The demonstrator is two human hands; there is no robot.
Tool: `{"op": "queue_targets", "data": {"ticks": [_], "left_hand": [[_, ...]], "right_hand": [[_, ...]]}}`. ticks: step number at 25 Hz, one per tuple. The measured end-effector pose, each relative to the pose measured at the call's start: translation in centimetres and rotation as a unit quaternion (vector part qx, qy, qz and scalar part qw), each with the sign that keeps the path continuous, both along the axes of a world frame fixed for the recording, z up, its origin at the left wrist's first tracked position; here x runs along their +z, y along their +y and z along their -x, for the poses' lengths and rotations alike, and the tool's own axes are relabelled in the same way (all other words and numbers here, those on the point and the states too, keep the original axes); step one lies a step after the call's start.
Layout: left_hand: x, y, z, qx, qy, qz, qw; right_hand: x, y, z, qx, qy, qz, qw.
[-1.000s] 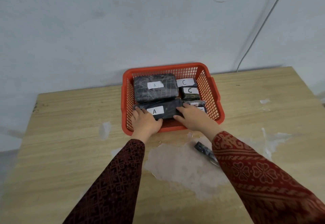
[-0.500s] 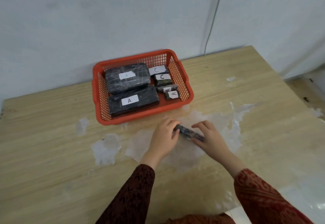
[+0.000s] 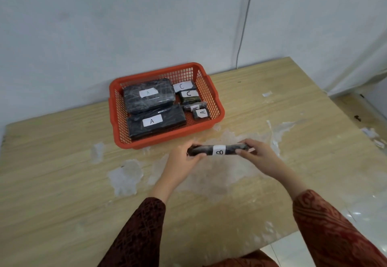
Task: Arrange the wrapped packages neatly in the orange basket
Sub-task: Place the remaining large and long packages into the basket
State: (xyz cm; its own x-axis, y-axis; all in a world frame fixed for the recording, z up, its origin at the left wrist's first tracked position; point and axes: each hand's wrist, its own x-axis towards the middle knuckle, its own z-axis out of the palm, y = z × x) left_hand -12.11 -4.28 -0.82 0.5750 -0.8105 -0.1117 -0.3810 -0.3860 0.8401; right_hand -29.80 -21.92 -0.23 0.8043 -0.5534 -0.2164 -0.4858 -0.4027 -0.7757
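A long thin black wrapped package with a white label B (image 3: 217, 150) is held level just above the table, in front of the orange basket (image 3: 167, 140). My left hand (image 3: 184, 157) grips its left end and my right hand (image 3: 257, 154) grips its right end. Inside the basket lie two large black packages labelled A (image 3: 156, 121) (image 3: 148, 94) on the left. On the right are two small packages labelled C (image 3: 189, 93) and two small ones labelled A (image 3: 201, 112).
The basket stands on a wooden table (image 3: 62, 162) near a pale wall. White patches of worn surface (image 3: 123, 177) spread under my hands. A thin cable (image 3: 244, 25) runs down the wall. The table's right edge drops to the floor (image 3: 368, 107).
Both hands left the front package A in the basket, came back to the thin package on the table, and lifted it. Its B label now faces up.
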Motion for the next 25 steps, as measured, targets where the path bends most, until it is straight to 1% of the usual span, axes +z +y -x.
{"op": "queue_targets", "data": {"ticks": [3, 6, 7, 9, 11, 14, 17, 19, 20, 22, 25], "left_hand": [[3.0, 1.1, -2.2, 0.074, -0.020, 0.079, 0.994], [4.1, 2.6, -4.2, 0.133, 0.015, 0.107, 0.985], [4.2, 3.2, -4.6, 0.153, 0.028, 0.115, 0.981], [4.0, 4.2, -5.7, 0.190, 0.034, 0.126, 0.973], [3.5, 4.7, -7.4, 0.222, 0.015, 0.121, 0.967], [2.6, 4.3, -10.3, 0.230, -0.006, 0.064, 0.971], [1.9, 3.1, -12.3, 0.154, 0.016, -0.071, 0.985], [1.8, 2.0, -13.0, 0.117, 0.020, -0.152, 0.981], [1.5, 1.3, -13.3, 0.115, 0.016, -0.178, 0.977], [0.8, 0.2, -13.4, 0.129, -0.002, -0.214, 0.968], [-0.8, -0.8, -13.2, 0.165, -0.004, -0.222, 0.961]], "right_hand": [[2.7, 0.0, -3.4, -0.002, -0.060, -0.015, 0.998], [4.5, 0.5, -7.6, -0.038, -0.132, -0.057, 0.989], [5.0, 0.5, -8.9, -0.030, -0.133, -0.051, 0.989], [5.7, 0.4, -11.4, 0.016, -0.101, -0.015, 0.995], [6.3, 0.3, -13.9, 0.066, -0.057, 0.022, 0.996], [6.3, -0.6, -17.0, 0.121, 0.011, 0.060, 0.991], [4.7, -1.9, -18.9, 0.147, 0.096, 0.066, 0.982], [3.3, -2.1, -19.5, 0.164, 0.171, 0.071, 0.969], [2.5, -2.2, -19.8, 0.159, 0.200, 0.076, 0.964], [1.2, -2.1, -20.3, 0.128, 0.232, 0.083, 0.961], [-0.6, -2.6, -21.0, 0.101, 0.267, 0.096, 0.954]]}}
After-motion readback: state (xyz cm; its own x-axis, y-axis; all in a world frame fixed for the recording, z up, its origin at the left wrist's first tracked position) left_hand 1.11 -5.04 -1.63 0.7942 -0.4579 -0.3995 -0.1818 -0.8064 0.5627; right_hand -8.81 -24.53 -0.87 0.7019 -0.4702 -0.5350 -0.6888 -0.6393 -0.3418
